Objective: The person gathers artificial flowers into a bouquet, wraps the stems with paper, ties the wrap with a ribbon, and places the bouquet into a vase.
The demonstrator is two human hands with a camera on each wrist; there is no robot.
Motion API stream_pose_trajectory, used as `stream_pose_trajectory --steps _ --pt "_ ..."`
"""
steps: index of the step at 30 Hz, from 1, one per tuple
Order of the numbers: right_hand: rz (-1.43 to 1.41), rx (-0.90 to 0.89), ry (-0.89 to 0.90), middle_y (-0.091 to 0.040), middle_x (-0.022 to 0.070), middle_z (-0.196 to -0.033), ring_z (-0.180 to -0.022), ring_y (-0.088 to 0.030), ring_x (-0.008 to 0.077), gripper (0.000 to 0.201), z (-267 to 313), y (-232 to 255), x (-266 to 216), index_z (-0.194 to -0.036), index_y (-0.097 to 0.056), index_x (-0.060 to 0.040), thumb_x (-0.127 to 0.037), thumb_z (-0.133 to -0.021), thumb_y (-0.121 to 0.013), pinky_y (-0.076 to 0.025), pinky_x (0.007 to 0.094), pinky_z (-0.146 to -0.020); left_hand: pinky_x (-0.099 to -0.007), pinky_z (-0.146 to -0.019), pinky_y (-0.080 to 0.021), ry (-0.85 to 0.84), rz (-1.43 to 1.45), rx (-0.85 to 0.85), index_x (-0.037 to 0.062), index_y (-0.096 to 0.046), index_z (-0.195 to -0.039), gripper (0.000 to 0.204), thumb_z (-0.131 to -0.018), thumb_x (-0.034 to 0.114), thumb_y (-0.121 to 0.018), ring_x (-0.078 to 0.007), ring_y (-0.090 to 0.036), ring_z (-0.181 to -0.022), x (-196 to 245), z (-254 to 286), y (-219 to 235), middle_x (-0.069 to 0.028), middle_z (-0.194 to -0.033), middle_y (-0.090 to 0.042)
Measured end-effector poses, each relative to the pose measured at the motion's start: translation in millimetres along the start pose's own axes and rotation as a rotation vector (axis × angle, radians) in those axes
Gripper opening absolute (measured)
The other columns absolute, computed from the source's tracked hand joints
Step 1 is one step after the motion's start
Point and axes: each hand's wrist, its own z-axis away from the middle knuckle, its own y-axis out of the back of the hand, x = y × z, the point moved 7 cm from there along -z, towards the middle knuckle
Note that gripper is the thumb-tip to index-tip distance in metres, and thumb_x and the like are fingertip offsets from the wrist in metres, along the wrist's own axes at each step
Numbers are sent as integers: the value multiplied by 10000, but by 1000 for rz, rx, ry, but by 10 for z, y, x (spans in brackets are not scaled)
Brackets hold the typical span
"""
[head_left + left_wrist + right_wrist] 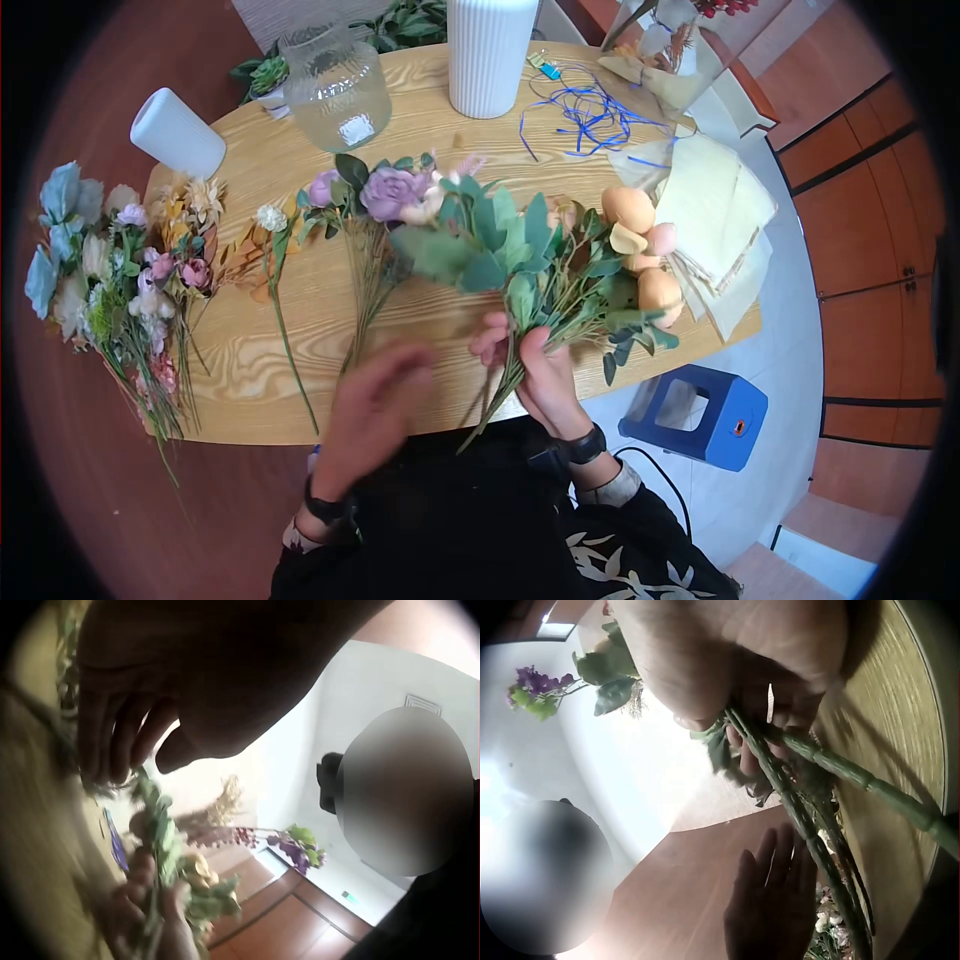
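The right hand [545,375] grips a bundle of green stems [508,378] near the table's front edge; leafy sprigs [500,240] and peach-coloured blooms [630,210] fan out above it. In the right wrist view, thick stems [802,817] pass out of that hand's grasp. Left of the bundle, the left hand [375,415] is blurred and holds nothing that shows, its fingers loosely bent. The left wrist view shows this hand [142,697] above the leaves [161,832]. Purple roses [392,192] with long stems lie just beyond it on the table.
Mixed flowers [125,260] and a single white-flowered stem [272,218] lie left on the table [250,365]. At the back stand a glass vase [340,100], a ribbed white vase [488,60] and a tilted white vase [178,135]. Blue ribbon [590,115] and wrapping sheets [715,205] lie right; a blue stool [735,420] stands below.
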Motion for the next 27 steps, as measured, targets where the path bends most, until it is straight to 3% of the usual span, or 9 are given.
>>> stream_pose_trajectory --steps 3,5,10,13,14,17,21,22,27 --pt "21 -82 10 -616 124 -965 -560 -534 116 586 31 -124 -52 -1210 -429 39 -452 -889 -449 -435 211 -508 -258 -814 -437 -25 -23 -151 -4 -548 -1027 198 -894 138 -515 -145 -563 -870 -112 -25 -454 -53 -892 -601" --pt "187 -229 -217 -582 181 -1058 -568 -582 136 728 66 -212 -107 -1204 -421 38 -564 -802 -487 -458 196 -425 -269 -804 -445 160 297 -436 -6 -541 -963 198 -925 172 -464 -136 -567 -848 -104 -10 -731 -58 -875 -598" --pt "299 -241 -321 -624 122 -975 -553 -587 104 433 59 -290 -185 -1193 -447 40 -191 -857 -593 -438 182 -392 -260 -787 -453 44 380 -483 -14 -529 -941 201 -942 163 -432 -123 -571 -835 -180 -9 -746 -64 -867 -589" --pt "596 -182 -347 -643 83 -875 -584 -596 112 341 33 -274 -152 -1144 -513 39 -105 -846 -597 -469 207 -470 -254 -756 -469 -68 352 -242 -32 -533 -971 190 -934 133 -445 -127 -582 -806 -158 -43 -601 -82 -912 -600" --pt "594 -205 -94 -642 65 -788 -590 -590 99 229 -3 -332 -242 -1036 -586 37 -104 -856 -587 -478 226 -526 -253 -743 -475 -46 338 -102 -43 -537 -978 190 -929 120 -452 -131 -588 -795 -102 -56 -514 -94 -940 -605" --pt "589 -46 121 -639 78 -765 -595 -597 110 186 5 -301 -385 -938 -607 40 -128 -862 -585 -484 225 -532 -253 -723 -484 -66 328 87 -61 -545 -979 194 -920 106 -466 -139 -597 -772 -94 -24 -342 -115 -968 -615" --pt "197 3 -205 -653 118 -757 -579 -594 103 228 61 -122 -256 -851 -601 42 -134 -922 -477 -483 213 -502 -247 -648 -489 -126 299 383 -67 -551 -962 190 -917 101 -476 -138 -603 -699 -88 94 -70 -121 -887 -635" --pt "271 14 -146 -577 74 -567 -402 -476 84 271 76 -63 -252 -825 -569 36 -173 -942 -443 -370 194 -367 -247 -648 -489 -126 302 378 -67 -551 -962 190 -917 101 -476 -138 -603 -699 -82 99 -49 -121 -887 -635" --pt "69 140 -168 -309 -40 -427 -341 -222 39 376 118 111 -320 -729 -501 -1 -297 -948 -423 -151 209 -338 -204 -485 -402 -105 341 527 -48 -552 -919 204 -929 134 -460 -83 -515 -539 -24 210 295 -76 -712 -599"
